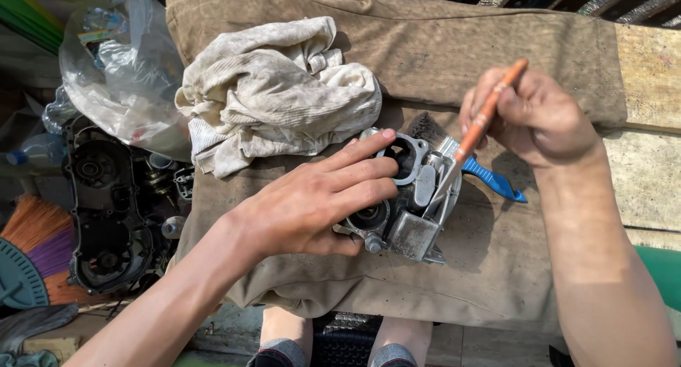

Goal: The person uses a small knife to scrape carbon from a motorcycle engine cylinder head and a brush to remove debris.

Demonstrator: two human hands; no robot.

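Note:
A grey metal carburetor [411,211] lies on a brown cloth [454,47] spread over a wooden bench. My left hand [319,200] rests flat on its left side, fingers stretched over the round opening. My right hand [532,115] grips a paintbrush with an orange handle [489,111]. The brush's metal ferrule [443,175] touches the top of the carburetor. A second brush with dark bristles [429,129] and a blue handle [496,182] lies just behind the carburetor.
A crumpled dirty white rag [277,90] sits at the back left of the cloth. Left of the bench lie a black engine cover [106,211], a clear plastic bag [120,62] and a broom [39,228]. My knees [340,342] show below the bench edge.

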